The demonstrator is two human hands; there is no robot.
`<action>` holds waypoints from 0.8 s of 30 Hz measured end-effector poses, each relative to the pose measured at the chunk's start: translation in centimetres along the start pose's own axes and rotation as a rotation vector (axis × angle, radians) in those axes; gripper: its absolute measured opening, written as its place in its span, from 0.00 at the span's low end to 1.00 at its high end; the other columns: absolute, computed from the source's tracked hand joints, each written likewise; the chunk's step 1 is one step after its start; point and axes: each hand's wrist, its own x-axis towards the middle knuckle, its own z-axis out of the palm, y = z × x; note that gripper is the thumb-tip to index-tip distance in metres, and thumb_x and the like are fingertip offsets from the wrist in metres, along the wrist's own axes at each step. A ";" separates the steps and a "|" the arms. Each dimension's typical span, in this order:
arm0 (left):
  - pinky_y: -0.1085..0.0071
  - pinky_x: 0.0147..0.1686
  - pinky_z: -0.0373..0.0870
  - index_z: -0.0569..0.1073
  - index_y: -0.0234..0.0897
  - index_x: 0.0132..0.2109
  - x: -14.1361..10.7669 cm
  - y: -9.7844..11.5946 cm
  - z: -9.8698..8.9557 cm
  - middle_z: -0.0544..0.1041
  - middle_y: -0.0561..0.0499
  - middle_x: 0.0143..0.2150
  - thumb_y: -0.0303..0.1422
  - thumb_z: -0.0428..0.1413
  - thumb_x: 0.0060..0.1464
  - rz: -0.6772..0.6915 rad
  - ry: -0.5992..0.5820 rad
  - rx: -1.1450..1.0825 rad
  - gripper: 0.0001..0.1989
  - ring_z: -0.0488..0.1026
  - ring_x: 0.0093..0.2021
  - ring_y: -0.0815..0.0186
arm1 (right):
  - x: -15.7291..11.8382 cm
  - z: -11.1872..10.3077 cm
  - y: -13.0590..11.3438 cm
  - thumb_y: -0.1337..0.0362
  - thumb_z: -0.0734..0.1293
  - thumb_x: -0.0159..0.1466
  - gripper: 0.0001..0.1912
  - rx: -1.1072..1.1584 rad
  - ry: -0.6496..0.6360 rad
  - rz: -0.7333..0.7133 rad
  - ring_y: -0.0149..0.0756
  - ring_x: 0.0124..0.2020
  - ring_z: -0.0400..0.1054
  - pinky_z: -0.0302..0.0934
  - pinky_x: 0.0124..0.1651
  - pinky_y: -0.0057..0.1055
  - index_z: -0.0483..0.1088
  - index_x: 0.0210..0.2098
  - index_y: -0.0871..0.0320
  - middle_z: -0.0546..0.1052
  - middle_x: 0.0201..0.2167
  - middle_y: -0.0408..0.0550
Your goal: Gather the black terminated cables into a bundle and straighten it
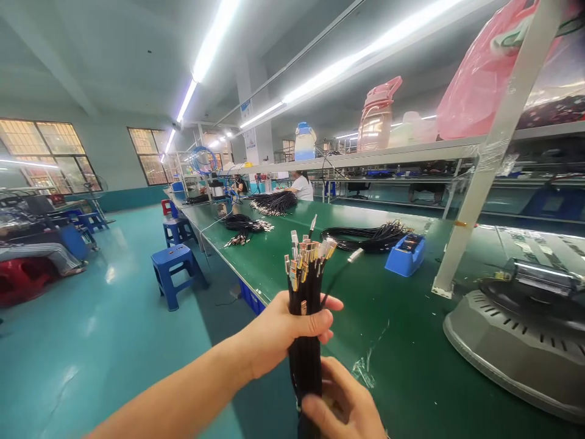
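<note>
My left hand [301,320] is wrapped round a thick bundle of black cables [305,360], just below their metal-tipped ends. The bundle stands upright, its silver and gold connectors [308,253] fanned out at the top. One cable with a pale connector [355,255] leans away to the right of the rest. Lower down, my right hand [345,402] curls round the same bundle, thumb across the front; it is slightly blurred. The lower end of the bundle runs out of view.
On the green table [365,305] lie a coiled cable bundle [365,236], a blue tape dispenser [406,255] and further cable bundles [274,203]. A grey round machine [516,347] and a white post [479,183] stand at right. Blue stools [176,268] line the left. A person in white [302,186] sits farther back.
</note>
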 end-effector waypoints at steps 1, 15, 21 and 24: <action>0.70 0.37 0.63 0.78 0.32 0.36 -0.4 0.5 -0.3 0.72 0.55 0.24 0.38 0.72 0.41 -0.007 0.006 0.031 0.18 0.68 0.28 0.69 | 0.5 -0.3 -0.3 0.47 0.68 0.61 0.20 -0.047 0.033 -0.023 0.43 0.35 0.76 0.68 0.37 0.34 0.76 0.46 0.53 0.81 0.36 0.47; 0.68 0.38 0.66 0.75 0.35 0.32 -3.5 9.1 -3.2 0.79 0.49 0.33 0.30 0.61 0.50 0.039 0.137 0.661 0.03 0.73 0.37 0.62 | 4.9 2.6 -3.5 0.72 0.65 0.49 0.07 -0.279 -0.125 -0.163 0.36 0.24 0.71 0.64 0.26 0.27 0.74 0.23 0.55 0.75 0.20 0.40; 0.70 0.36 0.67 0.76 0.36 0.33 -4.9 10.0 -2.9 0.79 0.51 0.34 0.28 0.61 0.48 0.101 0.151 0.764 0.03 0.73 0.36 0.64 | 7.0 0.4 -3.6 0.67 0.63 0.55 0.08 -0.239 0.089 -0.095 0.47 0.43 0.68 0.61 0.47 0.41 0.71 0.36 0.55 0.75 0.38 0.50; 0.72 0.33 0.67 0.76 0.35 0.31 -4.8 10.7 -2.1 0.77 0.53 0.30 0.27 0.61 0.48 0.210 0.201 0.891 0.00 0.72 0.32 0.66 | 6.8 2.5 -4.4 0.60 0.63 0.60 0.10 -0.144 0.037 -0.052 0.46 0.45 0.68 0.61 0.49 0.43 0.68 0.41 0.55 0.74 0.41 0.51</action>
